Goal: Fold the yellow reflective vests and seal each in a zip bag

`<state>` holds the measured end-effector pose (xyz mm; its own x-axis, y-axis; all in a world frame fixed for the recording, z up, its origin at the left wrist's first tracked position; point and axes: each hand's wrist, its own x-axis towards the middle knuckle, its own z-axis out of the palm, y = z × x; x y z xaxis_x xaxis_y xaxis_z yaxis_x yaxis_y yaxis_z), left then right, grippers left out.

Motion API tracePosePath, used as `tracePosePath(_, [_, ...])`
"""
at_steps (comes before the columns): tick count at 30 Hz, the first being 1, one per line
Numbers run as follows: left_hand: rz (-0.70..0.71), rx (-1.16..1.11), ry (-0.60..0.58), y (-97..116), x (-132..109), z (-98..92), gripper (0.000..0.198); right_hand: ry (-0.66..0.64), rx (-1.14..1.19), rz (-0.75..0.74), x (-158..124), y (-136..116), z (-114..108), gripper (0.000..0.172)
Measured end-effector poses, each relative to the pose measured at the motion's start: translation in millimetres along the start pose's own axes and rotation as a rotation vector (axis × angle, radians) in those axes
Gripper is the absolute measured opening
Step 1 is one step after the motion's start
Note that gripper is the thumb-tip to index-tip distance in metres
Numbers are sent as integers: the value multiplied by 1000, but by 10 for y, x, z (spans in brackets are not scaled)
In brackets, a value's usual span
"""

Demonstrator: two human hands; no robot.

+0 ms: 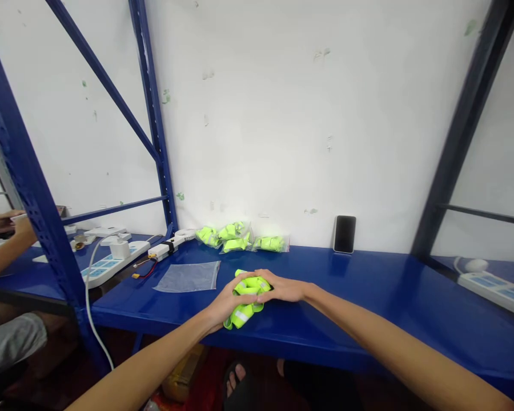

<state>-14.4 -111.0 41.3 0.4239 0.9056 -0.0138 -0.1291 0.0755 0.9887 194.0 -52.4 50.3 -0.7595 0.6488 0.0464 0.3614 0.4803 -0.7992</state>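
We have both hands closed over a crumpled neon-yellow strap with silver reflective bands, which lies on the near edge of the glossy blue steel tabletop. Our left hand cups it from the left and our right hand presses in from the right. Our fingertips meet on top of the strap, and its folds bulge out between and below the hands.

Just left of the hands lies a flat, clear plastic bag. Along the far edge, against the white wall, sit several clear bags of folded neon-yellow strap. To their right, a black smartphone in a white case leans upright against the wall. Further left are a small white device with a black band, red-and-black wires with a yellow connector, and a white power strip with a white plug and cable. A blue steel upright separates us from a co-worker's hands at far left.
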Motion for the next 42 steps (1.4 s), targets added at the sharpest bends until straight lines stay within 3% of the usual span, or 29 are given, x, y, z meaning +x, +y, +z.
tracePosePath(2, [7, -25, 18, -3, 31, -3, 56, 47, 145, -7, 8, 38, 38, 52])
tracePosePath(6, [16, -47, 114, -68, 136, -18, 38, 140, 310, -85, 39, 176, 135, 47])
tracePosePath(7, [27, -31, 148, -96, 161, -19, 33, 185, 351, -73, 47, 204, 147, 52])
tracePosePath(10, [104, 29, 246, -189, 205, -15, 18, 321, 515, 62, 100, 250, 119, 89])
tracePosePath(12, [180, 66, 293, -239, 206, -8, 14, 344, 585, 117, 167, 259, 63, 93])
tracePosePath(17, [251, 131, 340, -260, 171, 14, 21, 143, 537, 100, 308, 283, -22, 52])
tracePosePath(23, [253, 264, 367, -242, 175, 29, 18, 133, 446, 185, 376, 231, -91, 64])
tracePosePath(29, [155, 193, 365, -269, 208, 1, 23, -188, 309, 238, 625, 200, -221, 52])
tracePosePath(31, [152, 191, 349, -277, 214, -22, 24, -117, 327, 156, 638, 255, -178, 53])
tracePosePath(36, [200, 112, 295, -323, 213, -59, 22, 222, 444, -127, 564, 332, 27, 63])
tracePosePath(39, [269, 61, 365, -368, 226, -51, 30, 307, 483, -194, 576, 326, 85, 64])
tracePosePath(42, [267, 84, 492, -398, 281, -68, 50, 375, 395, -230, 594, 350, 77, 65])
